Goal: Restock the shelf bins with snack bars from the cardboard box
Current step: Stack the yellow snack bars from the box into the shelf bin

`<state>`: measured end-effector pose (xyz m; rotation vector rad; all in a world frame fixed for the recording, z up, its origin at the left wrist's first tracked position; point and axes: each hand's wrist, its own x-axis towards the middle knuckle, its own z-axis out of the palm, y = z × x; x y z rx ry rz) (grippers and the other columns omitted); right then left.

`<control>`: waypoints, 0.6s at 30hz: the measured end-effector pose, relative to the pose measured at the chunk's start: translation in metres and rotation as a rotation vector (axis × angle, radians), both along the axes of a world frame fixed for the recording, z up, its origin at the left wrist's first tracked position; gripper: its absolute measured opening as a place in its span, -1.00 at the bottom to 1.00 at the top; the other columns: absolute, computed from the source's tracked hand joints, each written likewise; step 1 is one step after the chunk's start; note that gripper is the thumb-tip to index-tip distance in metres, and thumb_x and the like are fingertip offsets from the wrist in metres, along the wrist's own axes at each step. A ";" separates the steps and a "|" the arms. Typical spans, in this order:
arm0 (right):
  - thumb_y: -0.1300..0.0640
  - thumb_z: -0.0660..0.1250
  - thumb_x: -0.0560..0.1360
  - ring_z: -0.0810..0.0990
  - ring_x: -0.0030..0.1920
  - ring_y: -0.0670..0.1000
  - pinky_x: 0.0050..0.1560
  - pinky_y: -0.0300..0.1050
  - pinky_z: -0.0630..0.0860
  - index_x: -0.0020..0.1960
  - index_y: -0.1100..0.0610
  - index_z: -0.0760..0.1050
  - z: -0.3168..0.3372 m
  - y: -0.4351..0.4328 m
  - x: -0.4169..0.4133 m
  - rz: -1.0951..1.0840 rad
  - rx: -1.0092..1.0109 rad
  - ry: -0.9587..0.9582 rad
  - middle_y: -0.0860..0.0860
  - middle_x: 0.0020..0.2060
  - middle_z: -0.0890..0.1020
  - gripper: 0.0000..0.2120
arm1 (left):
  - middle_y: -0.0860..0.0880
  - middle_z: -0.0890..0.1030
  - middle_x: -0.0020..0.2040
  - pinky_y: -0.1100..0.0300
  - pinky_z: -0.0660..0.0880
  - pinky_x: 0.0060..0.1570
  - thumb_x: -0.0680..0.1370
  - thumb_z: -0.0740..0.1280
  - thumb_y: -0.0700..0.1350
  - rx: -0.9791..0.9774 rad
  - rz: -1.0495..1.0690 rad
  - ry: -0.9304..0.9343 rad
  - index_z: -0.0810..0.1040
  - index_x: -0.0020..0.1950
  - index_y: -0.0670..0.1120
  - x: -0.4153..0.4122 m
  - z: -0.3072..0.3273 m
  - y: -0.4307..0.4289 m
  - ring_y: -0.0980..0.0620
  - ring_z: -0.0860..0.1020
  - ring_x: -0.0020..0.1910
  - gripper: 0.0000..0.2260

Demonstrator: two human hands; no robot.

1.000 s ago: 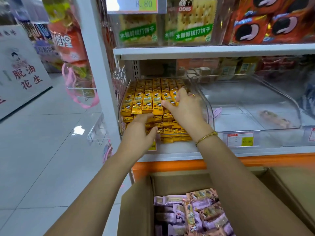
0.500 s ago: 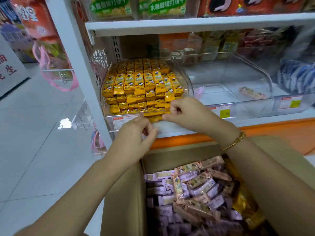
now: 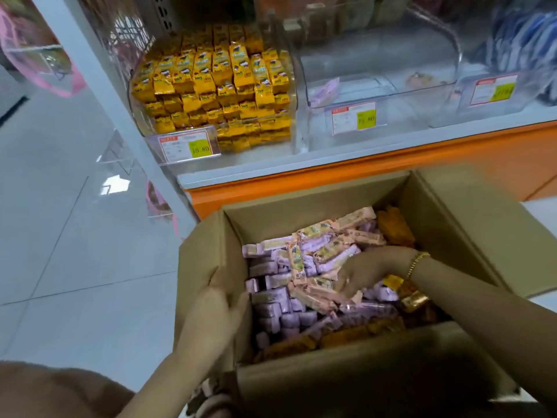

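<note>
The cardboard box (image 3: pixel 346 224) stands open on the floor (image 3: pixel 66 236) just before the shelf (image 3: pixel 391 146), packed with snack bars (image 3: pixel 313 260) in lilac and peach wrappers, with orange and gold packs along its right and near sides. The right hand (image 3: pixel 367 273), a gold bracelet (image 3: pixel 417 263) at its wrist, is down inside the box with bent fingers pressed onto the peach bars near the middle of the pile. The bars lie directly under and around the fingertips, but whether any is actually clasped I cannot tell. The left hand (image 3: pixel 217 306) is motion-blurred at the box's left wall, its fingers fairly straight against the outer flap and the thumb over the edge toward the lilac bars, holding none of them. Above, the left bin (image 3: pixel 137 116) is full of yellow packs, and the middle bin (image 3: pixel 452 64) holds only a couple of stray bars. Half a second ago both hands were up at the front lip of the yellow bin, beside its price tag (image 3: pixel 185 146) — now both have dropped to the box, and the view has tilted down with them.
</note>
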<state>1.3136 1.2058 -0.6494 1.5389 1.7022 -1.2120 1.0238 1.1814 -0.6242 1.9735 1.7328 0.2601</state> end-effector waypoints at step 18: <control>-0.13 0.22 0.57 0.29 -0.43 -0.02 -0.29 -0.15 0.35 -0.32 0.09 0.28 -0.033 -0.020 -0.023 0.014 -0.336 -0.049 -0.02 -0.44 0.30 -0.60 | -0.14 0.52 0.29 0.25 0.34 0.19 0.46 0.36 -0.35 -0.151 0.264 -0.265 0.38 0.41 -0.21 -0.015 -0.011 0.002 -0.05 0.50 0.27 -0.49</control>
